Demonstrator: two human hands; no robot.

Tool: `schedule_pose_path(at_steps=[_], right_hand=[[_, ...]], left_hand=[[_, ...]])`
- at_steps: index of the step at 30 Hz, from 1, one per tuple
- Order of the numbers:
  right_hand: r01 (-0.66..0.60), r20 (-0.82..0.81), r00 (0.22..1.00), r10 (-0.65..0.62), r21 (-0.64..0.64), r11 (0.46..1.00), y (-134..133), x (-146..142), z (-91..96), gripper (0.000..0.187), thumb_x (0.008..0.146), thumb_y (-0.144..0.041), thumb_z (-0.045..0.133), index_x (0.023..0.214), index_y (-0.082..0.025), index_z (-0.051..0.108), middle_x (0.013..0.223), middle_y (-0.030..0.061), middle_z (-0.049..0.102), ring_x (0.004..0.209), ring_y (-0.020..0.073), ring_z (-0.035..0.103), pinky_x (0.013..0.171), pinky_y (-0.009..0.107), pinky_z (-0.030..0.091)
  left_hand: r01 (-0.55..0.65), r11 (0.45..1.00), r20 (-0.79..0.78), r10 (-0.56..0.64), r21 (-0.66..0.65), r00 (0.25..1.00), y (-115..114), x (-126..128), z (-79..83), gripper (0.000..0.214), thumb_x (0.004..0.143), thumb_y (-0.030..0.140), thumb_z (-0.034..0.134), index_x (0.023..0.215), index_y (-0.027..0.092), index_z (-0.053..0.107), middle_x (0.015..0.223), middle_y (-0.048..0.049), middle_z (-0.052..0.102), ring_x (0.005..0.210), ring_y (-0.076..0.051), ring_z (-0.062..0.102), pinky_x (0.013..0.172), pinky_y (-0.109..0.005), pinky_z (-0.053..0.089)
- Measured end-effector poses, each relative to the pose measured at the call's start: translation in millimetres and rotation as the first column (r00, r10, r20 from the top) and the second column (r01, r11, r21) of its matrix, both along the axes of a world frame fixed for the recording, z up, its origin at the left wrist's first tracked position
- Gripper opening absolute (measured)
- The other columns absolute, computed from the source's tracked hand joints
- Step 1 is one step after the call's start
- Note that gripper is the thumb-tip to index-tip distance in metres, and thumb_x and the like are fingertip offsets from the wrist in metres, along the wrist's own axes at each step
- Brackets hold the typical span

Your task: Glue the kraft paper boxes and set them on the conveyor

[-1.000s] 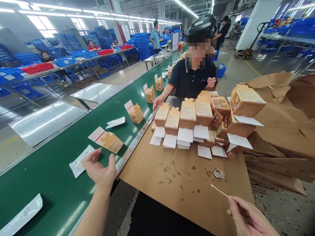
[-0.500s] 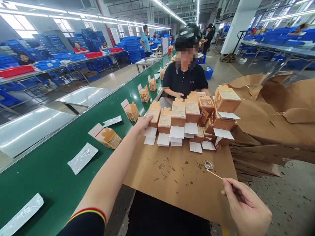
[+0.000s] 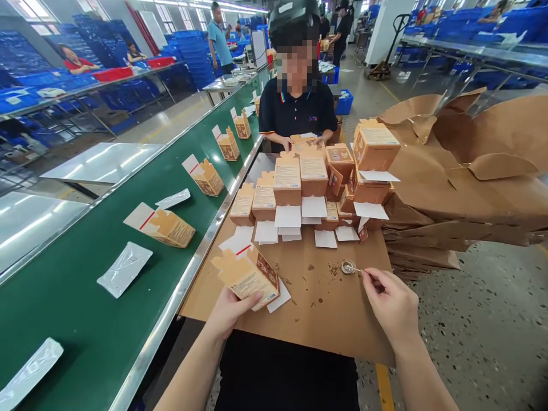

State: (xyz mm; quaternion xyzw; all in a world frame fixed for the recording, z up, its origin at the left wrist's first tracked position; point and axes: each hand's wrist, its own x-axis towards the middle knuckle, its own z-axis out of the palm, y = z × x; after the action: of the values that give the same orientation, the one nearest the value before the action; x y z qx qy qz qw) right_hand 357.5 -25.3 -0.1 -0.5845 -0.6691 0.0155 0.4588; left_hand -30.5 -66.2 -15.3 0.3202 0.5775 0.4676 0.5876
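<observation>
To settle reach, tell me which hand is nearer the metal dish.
Right: the right hand sits just right of the metal dish. The left hand is much farther left, holding a carton.

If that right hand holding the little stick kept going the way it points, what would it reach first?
The right hand would likely first meet, at the tip of its thin wooden stick, the small round metal dish lying on the flat brown cardboard sheet, though depth is hard to judge here.

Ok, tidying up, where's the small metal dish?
In the head view, the small metal dish sits on the cardboard sheet, right of centre, at the tip of the stick in the right hand.
</observation>
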Motion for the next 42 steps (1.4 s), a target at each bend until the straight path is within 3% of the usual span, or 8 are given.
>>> schedule_pose_path(at_steps=[4, 7, 12, 16, 21, 27, 37, 42], right_hand=[[-0.006, -0.110, 0.994, 0.012, 0.052, 0.999, -16, -11, 6.1, 0.032, 0.115, -0.041, 0.076, 0.089, -0.027, 0.087, 0.074, 0.0024, 0.080, 0.058, 0.0185, 0.071, 0.060, 0.030, 0.062], [-0.177, -0.233, 0.958, 0.168, -0.016, 0.984, -38, -45, 1.5, 0.016, 0.113, -0.032, 0.080, 0.100, -0.027, 0.089, 0.078, 0.0008, 0.082, 0.060, 0.0179, 0.074, 0.060, 0.029, 0.063], [-0.418, -0.312, 0.879, 0.360, -0.144, 0.897, -55, -117, -20.2, 0.031, 0.119, -0.028, 0.066, 0.094, -0.026, 0.084, 0.078, 0.0021, 0.079, 0.062, 0.0160, 0.072, 0.060, 0.026, 0.061], [-0.469, -0.285, 0.864, 0.414, -0.160, 0.869, -46, -138, -33.1, 0.032, 0.118, -0.023, 0.063, 0.092, -0.026, 0.081, 0.075, -0.0002, 0.073, 0.061, 0.0145, 0.068, 0.061, 0.024, 0.059], [-0.478, -0.275, 0.861, 0.428, -0.148, 0.866, -38, -133, -36.1, 0.031, 0.117, -0.021, 0.064, 0.090, -0.026, 0.079, 0.073, -0.0013, 0.071, 0.059, 0.0142, 0.066, 0.060, 0.024, 0.057], [-0.393, -0.291, 0.892, 0.345, -0.128, 0.910, -42, -108, -27.1, 0.025, 0.116, -0.022, 0.069, 0.095, -0.026, 0.082, 0.079, 0.0013, 0.079, 0.062, 0.0157, 0.071, 0.060, 0.024, 0.061], [-0.258, -0.291, 0.934, 0.205, -0.154, 0.954, -56, -63, -8.0, 0.026, 0.115, -0.033, 0.076, 0.091, -0.027, 0.084, 0.075, 0.0010, 0.078, 0.056, 0.0156, 0.069, 0.056, 0.025, 0.060], [-0.245, -0.273, 0.939, 0.211, -0.096, 0.965, -49, -64, -3.0, 0.025, 0.114, -0.034, 0.079, 0.091, -0.026, 0.085, 0.075, 0.0008, 0.078, 0.056, 0.0156, 0.070, 0.060, 0.026, 0.061]], left_hand=[[-0.095, 0.993, -0.065, 0.099, 0.074, 0.993, 16, 9, 0.5, 0.090, 0.062, 0.059, 0.117, 0.133, 0.022, 0.077, 0.134, -0.0192, 0.090, 0.129, -0.045, 0.087, 0.114, -0.061, 0.071], [-0.073, 0.995, -0.103, 0.080, 0.070, 0.991, 23, 11, 4.5, 0.087, 0.059, 0.061, 0.117, 0.125, 0.023, 0.076, 0.131, -0.0185, 0.090, 0.126, -0.044, 0.088, 0.113, -0.062, 0.071], [-0.063, 0.993, -0.167, 0.079, 0.098, 0.983, 21, 15, 4.0, 0.081, 0.061, 0.060, 0.115, 0.120, 0.024, 0.074, 0.127, -0.0174, 0.090, 0.124, -0.044, 0.087, 0.112, -0.062, 0.071], [-0.040, 0.989, -0.202, 0.068, 0.140, 0.977, 17, 19, 2.5, 0.078, 0.062, 0.055, 0.114, 0.121, 0.025, 0.072, 0.123, -0.0142, 0.090, 0.118, -0.041, 0.088, 0.108, -0.057, 0.072], [-0.022, 0.986, -0.259, 0.065, 0.166, 0.964, 15, 21, 4.1, 0.077, 0.064, 0.053, 0.113, 0.124, 0.025, 0.072, 0.125, -0.0132, 0.089, 0.123, -0.040, 0.087, 0.111, -0.056, 0.071], [0.005, 0.985, -0.347, 0.056, 0.172, 0.936, 2, 26, 1.2, 0.080, 0.070, 0.048, 0.109, 0.136, 0.027, 0.069, 0.135, -0.0134, 0.086, 0.132, -0.041, 0.084, 0.115, -0.058, 0.068], [0.050, 0.987, -0.480, 0.031, 0.155, 0.877, -17, 45, -10.3, 0.063, 0.077, 0.046, 0.101, 0.130, 0.034, 0.071, 0.126, -0.0110, 0.087, 0.116, -0.042, 0.086, 0.094, -0.053, 0.068], [-0.033, 0.981, -0.608, 0.143, 0.189, 0.781, -16, 20, -8.0, 0.064, 0.075, 0.048, 0.099, 0.130, 0.033, 0.070, 0.122, -0.0110, 0.088, 0.114, -0.043, 0.087, 0.094, -0.053, 0.068]])
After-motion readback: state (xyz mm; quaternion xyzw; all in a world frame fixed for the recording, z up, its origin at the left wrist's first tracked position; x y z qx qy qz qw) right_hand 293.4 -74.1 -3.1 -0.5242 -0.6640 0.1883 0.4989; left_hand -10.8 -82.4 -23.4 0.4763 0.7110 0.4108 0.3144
